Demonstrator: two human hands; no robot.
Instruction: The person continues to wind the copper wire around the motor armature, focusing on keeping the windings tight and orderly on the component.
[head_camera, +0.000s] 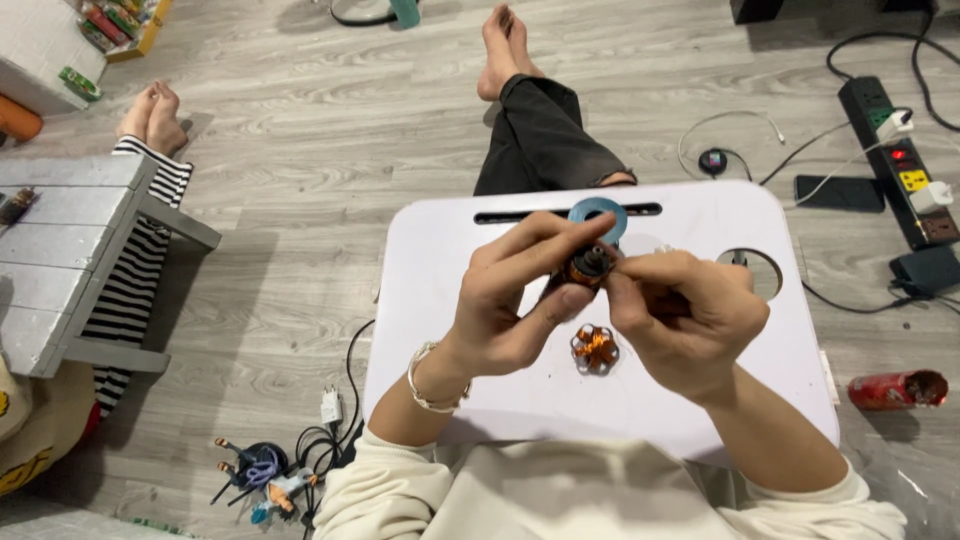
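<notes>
Grey wood-plank floor (300, 150), head view, one white lap table (450, 380) across the person's legs

- Motor part (590, 266), small, dark with copper windings: held in the air above the table's middle, nearer its far edge. Both hands meet on it
- Left hand (515, 300): grip clamped on the motor part, thumb under it and fingers over the top; the part lies to the right of the palm, at the fingertips
- Right hand (685, 310): grip closed, fingertips pinched against the right side of the same part; what they pinch there is too small to tell. Both hands equally near
- Long axis of the part: cannot tell, fingers cover most of it
- Blue ring (598, 214): flat on the table at its far edge, just beyond the hands, partly hidden by fingers
- Copper-wound stator (594, 347): flat on the table's middle, below the hands, apart from them
- Round cup hole (752, 268), table's far right corner: holds nothing that shows
- Red can (895, 389): on its side on the floor, right of the table
</notes>
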